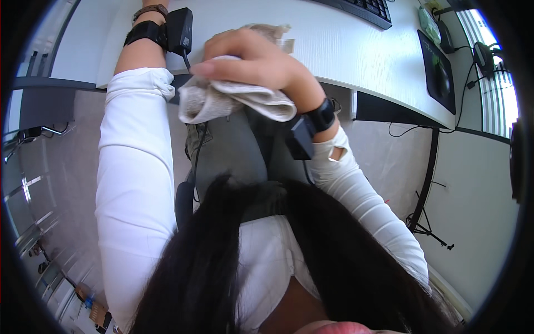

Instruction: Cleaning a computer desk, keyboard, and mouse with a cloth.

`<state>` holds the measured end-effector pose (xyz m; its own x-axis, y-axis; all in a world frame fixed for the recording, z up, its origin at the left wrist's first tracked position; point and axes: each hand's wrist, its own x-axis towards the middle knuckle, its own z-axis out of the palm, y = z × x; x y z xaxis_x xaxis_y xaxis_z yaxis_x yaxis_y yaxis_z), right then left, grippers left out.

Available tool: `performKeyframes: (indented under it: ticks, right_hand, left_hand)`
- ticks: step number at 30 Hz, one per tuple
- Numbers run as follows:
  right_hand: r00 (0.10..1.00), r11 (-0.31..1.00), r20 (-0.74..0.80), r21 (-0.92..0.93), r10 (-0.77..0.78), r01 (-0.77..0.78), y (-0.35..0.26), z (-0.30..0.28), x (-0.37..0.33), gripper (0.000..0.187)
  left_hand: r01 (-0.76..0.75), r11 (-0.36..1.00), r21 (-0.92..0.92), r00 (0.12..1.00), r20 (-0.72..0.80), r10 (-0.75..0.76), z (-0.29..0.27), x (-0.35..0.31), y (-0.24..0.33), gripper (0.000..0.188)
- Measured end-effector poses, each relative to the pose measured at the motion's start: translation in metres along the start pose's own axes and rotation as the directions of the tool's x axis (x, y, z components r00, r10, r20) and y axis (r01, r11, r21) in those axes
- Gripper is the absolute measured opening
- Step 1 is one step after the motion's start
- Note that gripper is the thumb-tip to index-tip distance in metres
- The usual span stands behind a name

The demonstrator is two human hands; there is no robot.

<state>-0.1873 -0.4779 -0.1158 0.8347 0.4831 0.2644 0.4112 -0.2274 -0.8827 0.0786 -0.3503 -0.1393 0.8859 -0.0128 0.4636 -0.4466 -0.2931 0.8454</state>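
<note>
right hand: thumb and fingers bent round a folded cloth, gripping it; the fingertips are mostly hidden
cloth: beige, bunched in folds beneath the right hand, crossing the desk's front edge in view, above the lap; whether it touches the edge, i cannot tell
beige fabric past the knuckles: over the desktop; whether it belongs to the same cloth, i cannot tell
left hand: beyond the top edge of view, so spread or closed, i cannot tell; the forearm reaches forward over the desk
left wrist: a brown band and a black strap with a black box
right wrist: another black strap with a box, its cable hanging down
desk: pale, wood-grained
keyboard: black, at the far side, right of the cloth
mouse: dark, on a black pad near the desk's right end
</note>
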Motion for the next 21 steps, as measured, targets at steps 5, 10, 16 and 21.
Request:
performKeyframes:
  ticks: [5,10,16,21]
  right_hand:
    - [0.856,0.760,-0.021,-0.472,-0.517,0.448,0.018,-0.018,-0.031,0.025]
    - [0.766,0.903,-0.574,-0.105,0.288,-0.417,0.015,-0.077,-0.164,0.032]
    - [0.267,0.954,-0.962,-0.020,0.063,-0.300,0.026,-0.176,-0.368,0.038]
    - [0.274,0.972,-0.932,0.227,0.237,-0.067,0.026,-0.177,-0.371,0.041]
  left_hand:
    - [0.090,0.996,-0.019,0.995,0.036,-0.089,0.006,-0.008,0.001,0.064]
    - [-0.182,0.980,0.084,0.983,0.050,0.178,-0.014,-0.003,-0.014,0.059]
    - [0.020,0.998,-0.061,0.997,0.071,-0.016,0.001,-0.010,0.006,0.060]
    - [0.067,0.992,-0.105,0.995,0.078,-0.059,-0.010,-0.010,0.005,0.063]
